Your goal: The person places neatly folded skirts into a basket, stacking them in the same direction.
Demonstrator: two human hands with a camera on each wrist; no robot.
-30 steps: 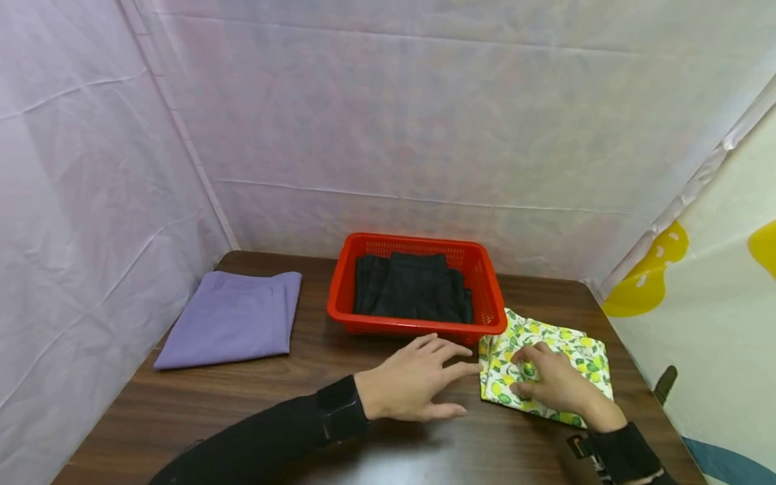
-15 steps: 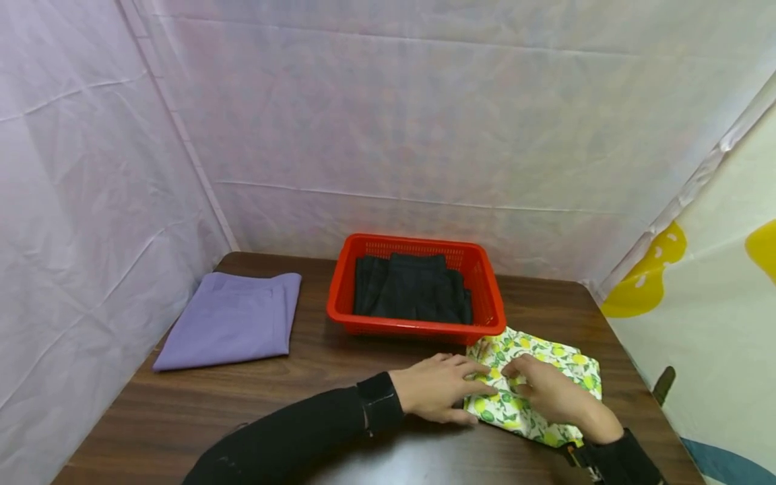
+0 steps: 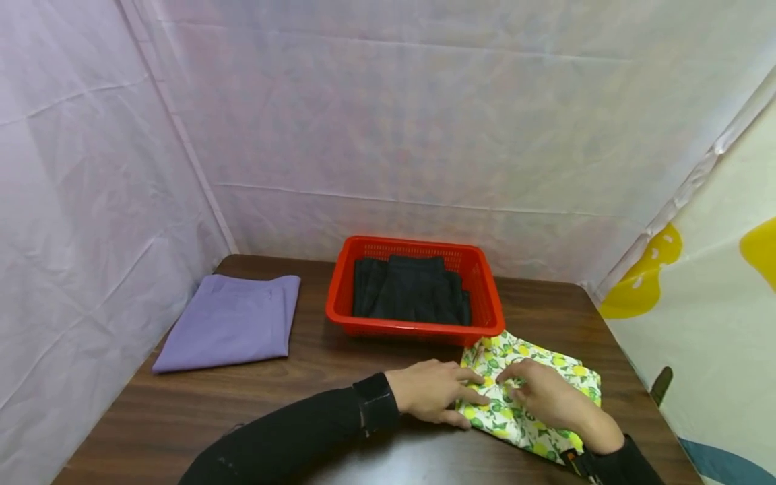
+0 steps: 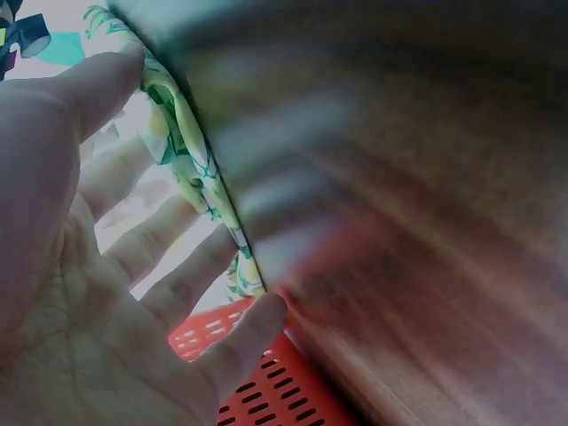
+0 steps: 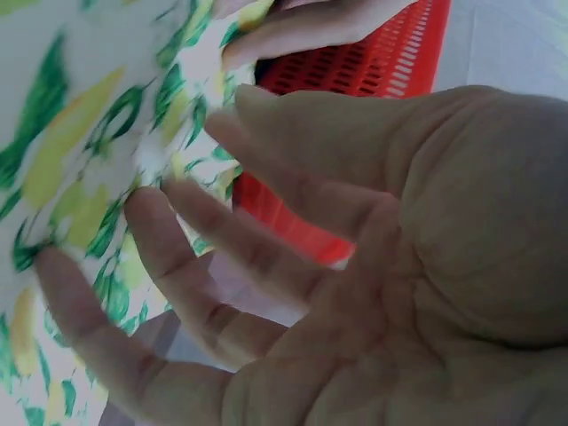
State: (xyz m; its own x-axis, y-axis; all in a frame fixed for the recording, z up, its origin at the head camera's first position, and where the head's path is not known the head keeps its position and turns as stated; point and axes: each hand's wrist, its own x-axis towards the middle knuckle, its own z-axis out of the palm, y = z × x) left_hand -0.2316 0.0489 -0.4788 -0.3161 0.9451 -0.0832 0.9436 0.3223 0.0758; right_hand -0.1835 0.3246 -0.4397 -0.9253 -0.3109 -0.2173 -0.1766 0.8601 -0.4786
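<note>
A folded white cloth with a lemon and green leaf print [image 3: 503, 426] lies on the brown table, its upper left corner against the front of the red basket. My left hand [image 3: 427, 392] rests at the cloth's left edge with its fingers spread; in the left wrist view the fingers reach to the cloth's edge [image 4: 182, 124]. My right hand [image 3: 548, 401] is over the cloth's middle. In the right wrist view its loosely bent fingertips touch the printed fabric [image 5: 80, 177], and nothing is pinched.
The red plastic basket [image 3: 400, 328] stands at the back middle, holding folded black fabric [image 3: 418, 289]. On the left lies a folded purple cloth [image 3: 230, 323]. Pale sheeting [image 3: 394, 135] hangs behind the brown table [image 3: 273, 397] and along both its sides.
The lemon-print cloth has slid a little left and toward me, along with my right hand. My left hand has moved right and nearer, onto the cloth's left edge.
</note>
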